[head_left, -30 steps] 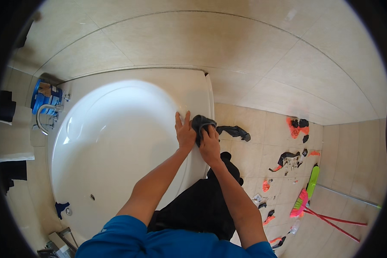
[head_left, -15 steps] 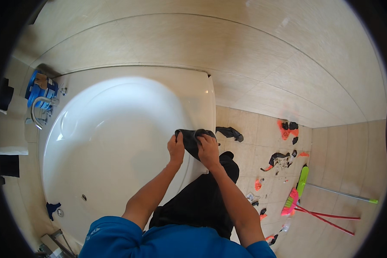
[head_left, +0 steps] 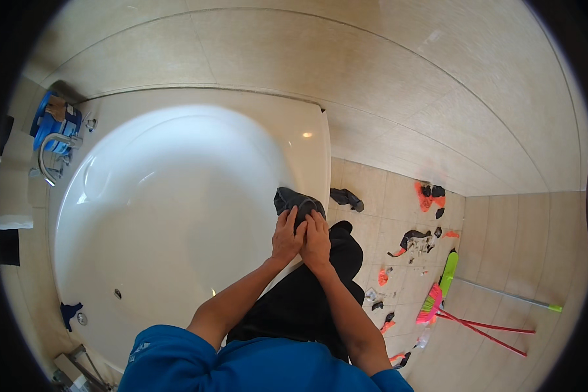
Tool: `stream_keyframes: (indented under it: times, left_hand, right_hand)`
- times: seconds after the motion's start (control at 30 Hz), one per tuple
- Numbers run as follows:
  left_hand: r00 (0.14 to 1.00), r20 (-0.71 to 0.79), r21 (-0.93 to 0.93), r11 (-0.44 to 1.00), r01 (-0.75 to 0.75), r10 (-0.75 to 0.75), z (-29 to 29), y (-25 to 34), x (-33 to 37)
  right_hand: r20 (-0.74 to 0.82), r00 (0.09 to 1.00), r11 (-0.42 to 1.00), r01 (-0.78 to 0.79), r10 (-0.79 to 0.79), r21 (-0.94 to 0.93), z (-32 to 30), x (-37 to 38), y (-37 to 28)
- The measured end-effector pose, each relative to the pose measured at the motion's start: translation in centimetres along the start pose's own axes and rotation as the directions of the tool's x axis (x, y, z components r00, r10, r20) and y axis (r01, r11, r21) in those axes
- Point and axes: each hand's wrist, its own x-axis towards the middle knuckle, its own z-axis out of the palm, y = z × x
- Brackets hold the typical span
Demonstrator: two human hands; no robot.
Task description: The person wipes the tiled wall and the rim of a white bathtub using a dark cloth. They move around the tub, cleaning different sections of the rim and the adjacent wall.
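Together, a person's left hand [head_left: 285, 244] and right hand [head_left: 317, 245] lie palm-down, fingers extended, on one crumpled, dark-gray cloth [head_left: 291, 198] at the right rim of a glossy white bathtub [head_left: 176, 228]; whether either grips it cannot be told. One black cloth [head_left: 347, 198] lies to the right on beige floor tiles [head_left: 366, 228], farther right two slim red handles [head_left: 495, 325].

The cloth [head_left: 296, 200] lies on the bathtub rim [head_left: 310, 160] under 2 hands [head_left: 286, 244], left of the broom [head_left: 429, 303].
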Motion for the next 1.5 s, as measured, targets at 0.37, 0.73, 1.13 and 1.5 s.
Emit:
stream_keyframes:
  times: [0.37,0.73,1.13,1.5]
  left_hand:
    - [0.990,0.010,-0.031,0.990,0.138,-0.138,0.5,1.0,4.3]
    - [0.995,0.066,0.070,0.995,0.070,-0.075,0.9,0.5,0.7]
    - [0.930,0.070,0.079,0.931,0.356,-0.361,0.1,2.3,11.8]
    - [0.941,0.181,0.146,0.954,0.261,-0.285,-0.1,0.5,10.6]
  right_hand:
    - [0.064,0.998,0.996,0.019,-0.013,-0.092,0.0,4.1,0.3]
    - [0.090,0.994,0.986,0.070,-0.056,-0.154,-0.3,0.1,-0.2]
    - [0.207,0.974,0.986,0.114,-0.087,-0.122,2.1,10.6,2.5]
    - [0.119,0.993,0.993,0.034,-0.020,-0.114,2.7,8.1,1.0]
